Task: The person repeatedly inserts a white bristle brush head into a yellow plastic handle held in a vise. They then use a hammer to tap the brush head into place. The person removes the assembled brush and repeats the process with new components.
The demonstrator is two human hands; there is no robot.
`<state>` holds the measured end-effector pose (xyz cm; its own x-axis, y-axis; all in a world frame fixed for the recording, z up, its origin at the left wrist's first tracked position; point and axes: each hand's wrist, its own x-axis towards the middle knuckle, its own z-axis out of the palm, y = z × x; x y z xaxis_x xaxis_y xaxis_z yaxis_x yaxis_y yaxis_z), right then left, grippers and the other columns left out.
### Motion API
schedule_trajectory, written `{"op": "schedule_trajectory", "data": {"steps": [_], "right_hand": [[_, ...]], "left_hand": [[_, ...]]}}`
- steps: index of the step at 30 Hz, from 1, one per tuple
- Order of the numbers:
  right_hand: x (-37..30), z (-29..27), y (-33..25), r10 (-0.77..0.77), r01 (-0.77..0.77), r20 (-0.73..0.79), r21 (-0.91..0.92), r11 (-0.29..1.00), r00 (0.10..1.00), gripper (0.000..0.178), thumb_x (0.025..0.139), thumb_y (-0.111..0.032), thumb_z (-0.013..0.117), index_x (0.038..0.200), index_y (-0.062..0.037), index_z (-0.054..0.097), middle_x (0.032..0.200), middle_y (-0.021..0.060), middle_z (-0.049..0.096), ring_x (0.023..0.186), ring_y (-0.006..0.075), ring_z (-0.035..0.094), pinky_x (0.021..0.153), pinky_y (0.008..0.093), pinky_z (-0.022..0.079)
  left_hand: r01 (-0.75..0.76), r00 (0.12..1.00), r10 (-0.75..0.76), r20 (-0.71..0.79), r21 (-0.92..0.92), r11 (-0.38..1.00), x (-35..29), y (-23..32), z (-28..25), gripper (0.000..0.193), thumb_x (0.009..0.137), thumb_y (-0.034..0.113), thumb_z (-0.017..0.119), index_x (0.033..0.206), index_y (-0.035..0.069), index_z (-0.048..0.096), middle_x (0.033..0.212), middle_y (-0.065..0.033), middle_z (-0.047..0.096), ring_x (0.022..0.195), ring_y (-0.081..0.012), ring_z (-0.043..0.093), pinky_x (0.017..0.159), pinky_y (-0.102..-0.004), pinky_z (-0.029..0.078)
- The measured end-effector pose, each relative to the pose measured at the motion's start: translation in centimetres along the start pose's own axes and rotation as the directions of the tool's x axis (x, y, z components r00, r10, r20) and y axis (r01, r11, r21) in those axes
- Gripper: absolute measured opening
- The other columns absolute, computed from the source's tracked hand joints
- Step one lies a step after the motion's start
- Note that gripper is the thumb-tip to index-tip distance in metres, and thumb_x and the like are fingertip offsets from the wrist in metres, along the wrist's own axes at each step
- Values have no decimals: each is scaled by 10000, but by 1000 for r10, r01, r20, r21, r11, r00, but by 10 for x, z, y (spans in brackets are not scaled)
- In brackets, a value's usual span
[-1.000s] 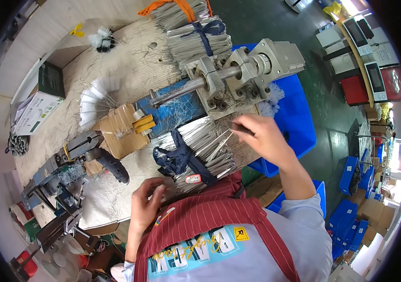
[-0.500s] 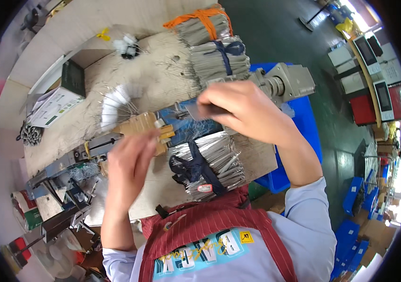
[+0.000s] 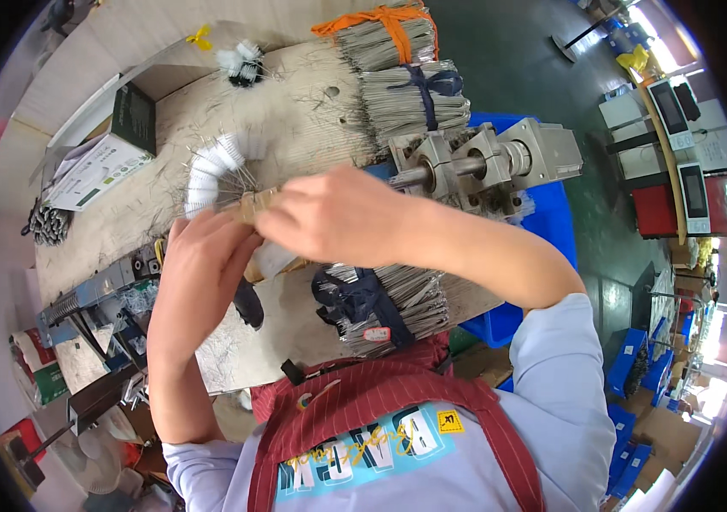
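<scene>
Left hand (image 3: 205, 264) and right hand (image 3: 338, 218) close together over a pale, worn wooden bench (image 3: 299, 98)

The fingers of both hands were bent and drawn in close, perhaps so one hand could steady what the other handled; whether they pinched anything could not be told, since the knuckles hid the fingertips. Just beyond the left hand, white-bristled brushes (image 3: 203, 183) with thin wire stems lay fanned in an arc on the bench, likely to keep them from tangling. Nearer the body, a bundle of silver wires (image 3: 414, 299) was bound with a dark blue cloth strip (image 3: 362, 300), presumably against scattering. Loose wire bits littered the wood. At right stood a grey metal machine with a round shaft (image 3: 470, 166), a blue plastic bin (image 3: 558, 224) and dark green flooring (image 3: 500, 64)
</scene>
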<state>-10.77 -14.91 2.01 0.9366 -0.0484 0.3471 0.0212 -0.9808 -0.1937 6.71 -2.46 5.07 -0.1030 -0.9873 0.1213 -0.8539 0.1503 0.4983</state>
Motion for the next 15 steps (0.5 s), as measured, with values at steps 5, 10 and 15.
{"op": "schedule_trajectory", "data": {"steps": [5, 10, 15], "right_hand": [[18, 12, 4, -17, 13, 21, 186, 982, 1000, 76, 784, -121, 622, 822, -65, 588, 729, 81, 618, 712, 294, 651, 599, 395, 527], [43, 13, 14, 138, -281, 345, 412, 866, 929, 190, 865, -201, 612, 807, -20, 604, 682, 129, 625, 706, 344, 627, 644, 454, 465], [54, 24, 17, 152, -376, 410, 547, 748, 899, 198, 863, -201, 616, 817, -8, 607, 725, 144, 638, 714, 340, 631, 647, 439, 472]], "left_hand": [[163, 906, -155, -394, -14, 987, -44, 1, 11, 75, 842, -9, 617, 912, -16, 641, 766, -116, 559, 744, -277, 539, 707, -366, 410], [319, 562, -695, -449, -657, 683, -115, -38, 76, 114, 949, 19, 560, 1025, -38, 623, 930, -79, 641, 881, -165, 605, 812, -286, 485], [358, 751, -654, -91, -776, 519, -100, -22, 101, 332, 920, 170, 660, 1158, -43, 566, 978, -75, 633, 845, -110, 561, 696, -258, 478]]}}
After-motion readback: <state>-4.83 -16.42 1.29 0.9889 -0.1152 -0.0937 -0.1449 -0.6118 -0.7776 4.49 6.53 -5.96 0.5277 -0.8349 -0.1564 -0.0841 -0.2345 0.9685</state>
